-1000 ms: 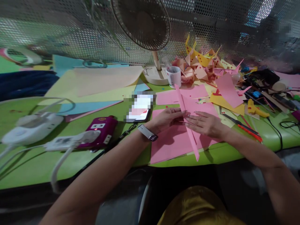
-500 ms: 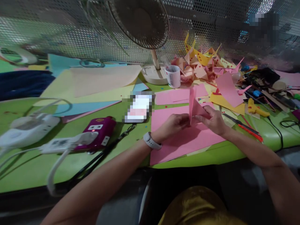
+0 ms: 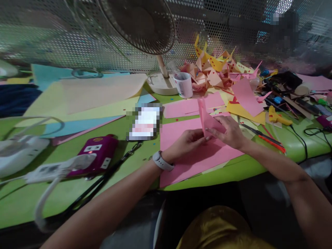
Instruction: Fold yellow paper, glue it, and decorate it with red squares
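A folded piece of pink paper (image 3: 207, 119) stands upright between my hands, its pointed tip upward. My left hand (image 3: 190, 141) is closed on its lower left edge, thumb and fingers together. On the paper's right side, my right hand (image 3: 228, 131) grips it, the thumb pressed near the lower fold. Both hands are just above a large pink sheet (image 3: 181, 173) lying flat on the green table. Smaller pink sheets (image 3: 178, 108) lie behind it.
A phone (image 3: 145, 121) and a purple power adapter (image 3: 97, 152) lie to the left. Behind stand a fan (image 3: 166, 84), a white cup (image 3: 184, 84) and a heap of folded paper shapes (image 3: 212, 74). Rightward are a utility knife (image 3: 267, 138) and a yellow glue gun (image 3: 278, 117).
The view has shifted, so the table things appear further left. My left thumb now reaches further along the paper's base, and my right fingers have moved slightly on the folded paper.
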Demonstrator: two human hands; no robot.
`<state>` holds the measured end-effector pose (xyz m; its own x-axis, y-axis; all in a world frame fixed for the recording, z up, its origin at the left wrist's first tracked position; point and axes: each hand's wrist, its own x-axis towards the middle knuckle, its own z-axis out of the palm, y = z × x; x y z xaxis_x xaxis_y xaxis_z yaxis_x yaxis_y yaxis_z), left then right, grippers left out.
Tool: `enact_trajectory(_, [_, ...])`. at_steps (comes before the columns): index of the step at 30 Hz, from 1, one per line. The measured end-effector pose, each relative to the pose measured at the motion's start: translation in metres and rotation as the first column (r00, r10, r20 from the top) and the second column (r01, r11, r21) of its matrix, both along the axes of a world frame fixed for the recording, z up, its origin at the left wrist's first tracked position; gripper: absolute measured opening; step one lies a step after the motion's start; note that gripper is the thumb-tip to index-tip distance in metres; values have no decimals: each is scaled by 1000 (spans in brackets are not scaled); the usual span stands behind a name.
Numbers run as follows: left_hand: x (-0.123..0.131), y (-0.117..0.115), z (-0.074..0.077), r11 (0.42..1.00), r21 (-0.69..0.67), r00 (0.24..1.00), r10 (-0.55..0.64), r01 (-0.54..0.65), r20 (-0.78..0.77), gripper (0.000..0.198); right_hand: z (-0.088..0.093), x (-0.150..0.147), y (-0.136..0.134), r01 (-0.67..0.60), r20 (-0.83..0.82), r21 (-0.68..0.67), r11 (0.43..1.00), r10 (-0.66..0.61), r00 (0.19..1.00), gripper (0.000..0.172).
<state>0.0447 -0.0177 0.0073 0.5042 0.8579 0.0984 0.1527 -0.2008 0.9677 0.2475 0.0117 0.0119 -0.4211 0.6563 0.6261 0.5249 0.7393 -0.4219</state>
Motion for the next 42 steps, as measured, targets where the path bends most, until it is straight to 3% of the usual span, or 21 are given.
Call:
enact_trajectory(3, [-1, 0, 0, 1000, -13, 998, -4, 4, -60, 36, 10, 1, 3, 0, -79, -23, 1000, -2, 997, 43])
enact_trajectory(5, [-1, 0, 0, 1000, -20, 996, -18, 16, -89, 38, 15, 3, 5, -97, -135, -169, 981, 74, 988, 43])
enact_trajectory(9, [1, -3, 1, 998, -49, 996, -37, 33, -83, 39, 17, 4, 8, -288, -250, -445, 848, 192, 949, 45])
enact_trajectory(15, [4, -4, 4, 997, -82, 999, 8, -12, -51, 45, 18, 1, 2, -289, -310, -543, 788, 132, 942, 46])
enact_trajectory(22, [4, -2, 2, 996, -87, 999, 24, -27, -44, 46, 23, 0, 1, -280, -293, -593, 755, 122, 948, 47])
enact_trajectory(42, [4, -4, 7, 994, -108, 998, -1, -5, -59, 52, 19, -3, 1, -290, -331, -616, 733, 94, 939, 51])
